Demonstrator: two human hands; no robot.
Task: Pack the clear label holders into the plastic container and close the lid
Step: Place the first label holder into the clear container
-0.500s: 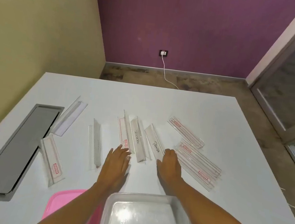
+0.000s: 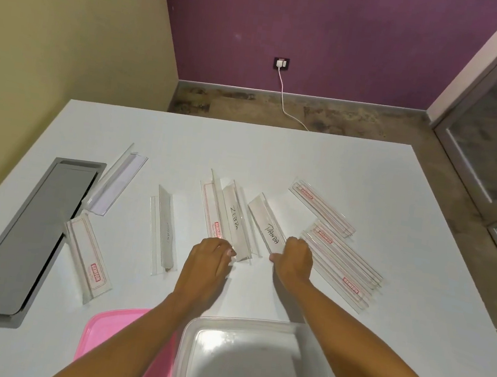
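Several clear label holders lie scattered on the white table (image 2: pixel 305 164). My left hand (image 2: pixel 209 261) pinches the near end of the holder marked ZEBRA (image 2: pixel 234 220). The fingers of my right hand (image 2: pixel 293 260) are curled around the near end of the holder marked PANDA (image 2: pixel 269 229). A stack of holders (image 2: pixel 343 270) lies just right of my right hand. The clear plastic container (image 2: pixel 240 361) stands open at the near edge, between my forearms. Its pink lid (image 2: pixel 106 336) lies beside it on the left, partly under my left forearm.
A grey cable hatch (image 2: pixel 21 240) is set into the table at the left. More holders lie near it (image 2: pixel 87 260), (image 2: pixel 118 179), (image 2: pixel 163 231), and one at the far right (image 2: pixel 320 209). A white cable (image 2: pixel 282 99) runs across the floor beyond the table.
Both hands have gone from lying flat and open on the table to curling closed on the near ends of the ZEBRA and PANDA holders.
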